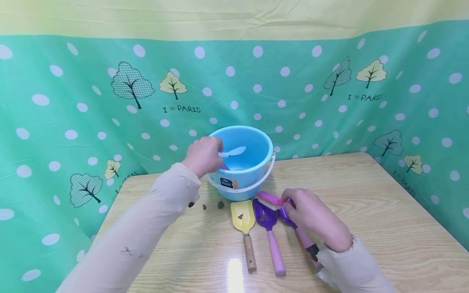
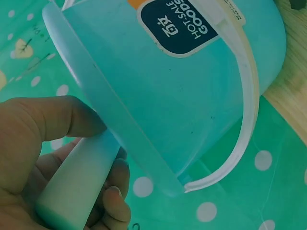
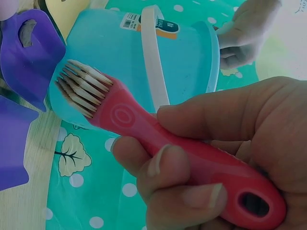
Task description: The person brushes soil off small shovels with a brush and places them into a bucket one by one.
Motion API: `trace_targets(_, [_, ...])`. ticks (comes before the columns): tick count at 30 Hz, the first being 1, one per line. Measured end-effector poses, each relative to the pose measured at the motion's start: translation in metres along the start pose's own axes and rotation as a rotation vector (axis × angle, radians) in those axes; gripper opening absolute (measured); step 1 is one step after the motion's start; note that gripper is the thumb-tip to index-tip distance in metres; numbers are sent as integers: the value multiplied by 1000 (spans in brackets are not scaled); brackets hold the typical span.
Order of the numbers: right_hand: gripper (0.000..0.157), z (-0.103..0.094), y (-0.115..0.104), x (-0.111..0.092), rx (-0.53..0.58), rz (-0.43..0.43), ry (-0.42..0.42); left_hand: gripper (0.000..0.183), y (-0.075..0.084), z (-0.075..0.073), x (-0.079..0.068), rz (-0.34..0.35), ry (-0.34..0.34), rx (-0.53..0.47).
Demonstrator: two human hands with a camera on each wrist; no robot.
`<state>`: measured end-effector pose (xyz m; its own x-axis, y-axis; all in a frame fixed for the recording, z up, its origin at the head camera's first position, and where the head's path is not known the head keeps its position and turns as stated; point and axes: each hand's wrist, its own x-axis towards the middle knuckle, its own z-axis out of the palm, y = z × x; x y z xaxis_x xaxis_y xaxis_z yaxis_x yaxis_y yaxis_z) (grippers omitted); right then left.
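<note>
At the near-left rim of a light blue bucket [image 1: 242, 188], my left hand [image 1: 205, 154] grips a pale blue handle [image 2: 79, 184]. A pale blue tapered piece [image 1: 235, 151] shows beside that hand over the bucket's opening; the tool's kind cannot be told. My right hand [image 1: 307, 211] holds a pink brush [image 3: 144, 127] by its handle, its pale bristles [image 3: 84, 88] standing in front of the bucket. Under the brush lies a purple scoop [image 1: 265, 215] with a brown bit in it. A second purple scoop [image 1: 303, 238] is partly hidden by my right hand.
A yellow scoop [image 1: 243, 219] with a wooden handle lies left of the purple ones and holds a brown bit. Several dark bits [image 1: 221, 204] lie on the wooden table [image 1: 198, 248] before the bucket. A green dotted curtain [image 1: 234, 93] hangs behind.
</note>
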<state>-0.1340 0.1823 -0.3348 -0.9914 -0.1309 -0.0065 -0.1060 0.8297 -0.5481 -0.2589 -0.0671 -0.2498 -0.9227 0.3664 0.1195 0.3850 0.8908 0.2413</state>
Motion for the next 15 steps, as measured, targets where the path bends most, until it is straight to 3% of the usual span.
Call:
trace_targets(10, [17, -1, -4, -1, 2, -15, -1, 21, -3, 12, 19, -48, -71, 48])
trace_targets(15, [16, -1, -3, -1, -13, -28, 15, 13, 0, 17, 31, 13, -99, 134])
